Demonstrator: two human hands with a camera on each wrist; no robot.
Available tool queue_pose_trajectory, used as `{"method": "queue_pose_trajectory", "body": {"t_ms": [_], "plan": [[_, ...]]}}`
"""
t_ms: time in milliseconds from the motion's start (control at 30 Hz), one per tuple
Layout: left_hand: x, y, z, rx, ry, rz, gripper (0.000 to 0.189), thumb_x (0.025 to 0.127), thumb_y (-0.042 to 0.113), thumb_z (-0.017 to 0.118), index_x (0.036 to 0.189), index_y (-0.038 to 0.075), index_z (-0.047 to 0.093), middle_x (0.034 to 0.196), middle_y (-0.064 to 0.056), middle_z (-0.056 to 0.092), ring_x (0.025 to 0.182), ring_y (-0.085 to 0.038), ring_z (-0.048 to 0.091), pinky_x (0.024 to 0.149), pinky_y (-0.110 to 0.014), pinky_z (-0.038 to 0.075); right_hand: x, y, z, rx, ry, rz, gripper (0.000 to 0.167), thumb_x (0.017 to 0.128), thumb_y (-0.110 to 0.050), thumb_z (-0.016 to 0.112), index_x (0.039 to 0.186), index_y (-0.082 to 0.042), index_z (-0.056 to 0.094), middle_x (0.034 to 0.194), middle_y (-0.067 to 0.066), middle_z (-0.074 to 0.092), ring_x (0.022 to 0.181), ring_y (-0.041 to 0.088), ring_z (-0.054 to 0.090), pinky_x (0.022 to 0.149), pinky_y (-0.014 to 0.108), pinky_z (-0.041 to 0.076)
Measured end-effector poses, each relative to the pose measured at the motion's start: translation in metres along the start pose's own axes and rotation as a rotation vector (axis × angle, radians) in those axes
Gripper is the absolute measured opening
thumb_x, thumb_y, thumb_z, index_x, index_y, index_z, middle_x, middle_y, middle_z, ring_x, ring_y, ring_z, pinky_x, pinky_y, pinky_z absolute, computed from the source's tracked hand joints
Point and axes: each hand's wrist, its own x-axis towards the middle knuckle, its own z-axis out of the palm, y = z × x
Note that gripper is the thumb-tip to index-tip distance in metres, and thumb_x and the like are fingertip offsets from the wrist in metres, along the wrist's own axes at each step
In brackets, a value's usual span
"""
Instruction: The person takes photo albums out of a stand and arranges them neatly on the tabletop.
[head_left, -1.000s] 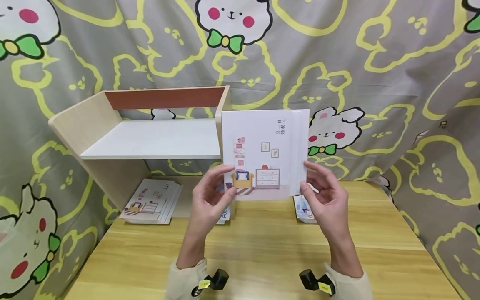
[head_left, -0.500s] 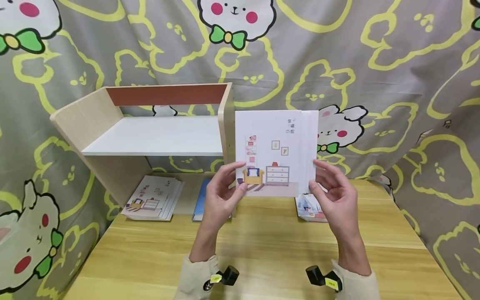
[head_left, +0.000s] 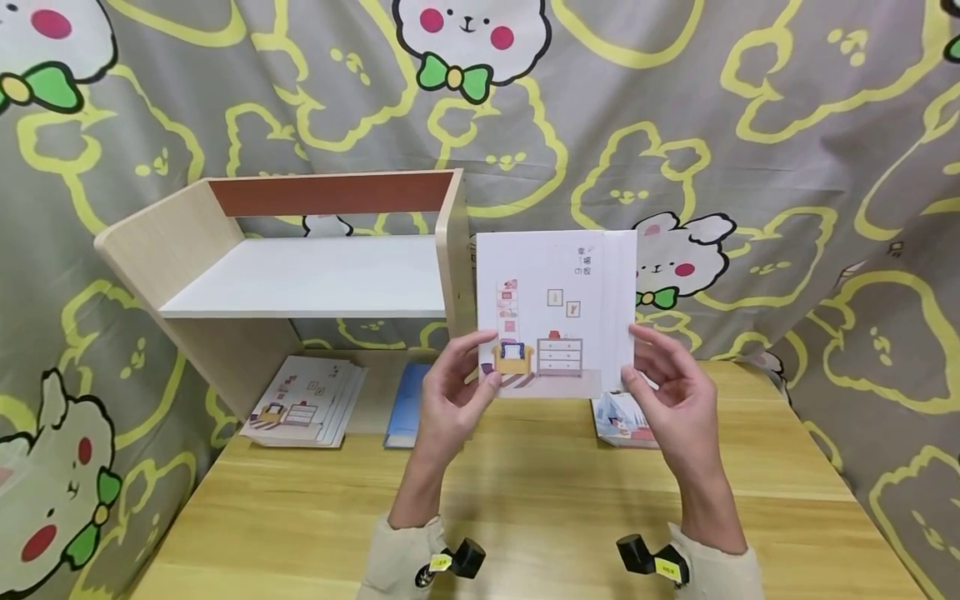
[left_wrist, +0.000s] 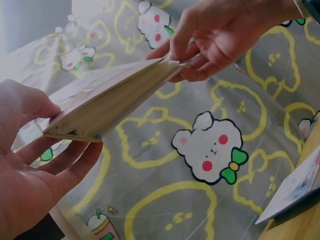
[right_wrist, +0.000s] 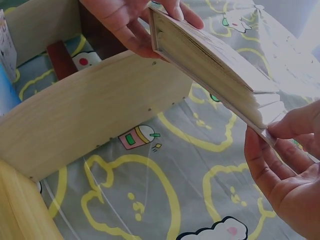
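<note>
Clamped from both sides, the square illustrated book is up in front of the patterned curtain, off the tabletop and just right of the bookcase. The left hand has its grip on the left edge, thumb in front and fingers behind; the right hand pinches the opposite edge, where pale leaves step out past the cover.

From where I stand, the work looks part-way along. A fanned stack topped with the same armchair-and-drawers picture, and a blue book, lie in the bookcase's lower compartment; I'd count those as placed. The held book has yet to be set down, and a blue-and-pink illustrated book, partly hidden by the right hand, lies on the tabletop; whether it is waiting or finished with, I can't tell.

Up close, the held book is a thick block with stiff white covers and yellowish page edges, splaying raggedly at the right. Pale wood-grain panels, rounded at the front, flank a smooth white shelf and a reddish-brown rail. Streaky yellow grain covers the tabletop.
</note>
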Motion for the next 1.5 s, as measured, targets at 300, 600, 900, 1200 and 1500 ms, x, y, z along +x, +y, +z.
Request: {"method": "queue_pose_trajectory", "body": {"t_ms": [300,600,900,1200,1500], "plan": [[-0.001,-0.005,0.000,0.021,0.014,-0.010,0.046,0.095,-0.009,0.062,0.140,0.002,0.056,0.133,-0.016,0.061,0.109,-0.031,0.063,0.092,-0.038,0.058,0.001,0.005,-0.001,-0.033,-0.008,0.018,0.050,0.091,0.019,0.062,0.139,0.008,0.055,0.120,0.013,0.071,0.103,0.020,0.070,0.085,0.025,0.058],[-0.001,-0.010,-0.001,0.028,0.017,-0.013,0.046,0.096,-0.009,0.062,0.140,0.002,0.055,0.134,-0.018,0.061,0.110,-0.032,0.063,0.092,-0.039,0.058,0.000,0.010,0.000,-0.030,-0.008,0.019,0.049,0.092,0.019,0.062,0.139,0.009,0.055,0.121,0.013,0.071,0.104,0.020,0.070,0.086,0.025,0.058],[-0.002,-0.011,-0.002,0.015,0.018,-0.022,0.045,0.096,-0.007,0.063,0.139,0.003,0.056,0.133,-0.015,0.061,0.111,-0.032,0.063,0.091,-0.038,0.058,-0.001,0.011,0.000,-0.052,-0.013,0.012,0.050,0.092,0.018,0.061,0.140,0.008,0.054,0.122,0.012,0.071,0.103,0.020,0.070,0.086,0.025,0.058],[-0.002,-0.014,-0.002,0.019,0.017,-0.016,0.045,0.096,-0.007,0.062,0.140,0.002,0.056,0.133,-0.018,0.061,0.110,-0.032,0.064,0.091,-0.038,0.058,0.000,0.014,-0.002,-0.050,-0.011,0.021,0.049,0.093,0.017,0.062,0.140,0.008,0.055,0.120,0.013,0.071,0.101,0.020,0.069,0.084,0.024,0.058],[-0.002,-0.016,-0.002,0.025,0.025,-0.046,0.045,0.096,-0.007,0.062,0.140,0.003,0.056,0.135,-0.015,0.061,0.111,-0.032,0.063,0.092,-0.039,0.058,0.000,0.016,-0.001,-0.050,-0.011,0.033,0.048,0.093,0.016,0.062,0.140,0.007,0.055,0.119,0.012,0.071,0.100,0.019,0.069,0.083,0.024,0.059]]}}
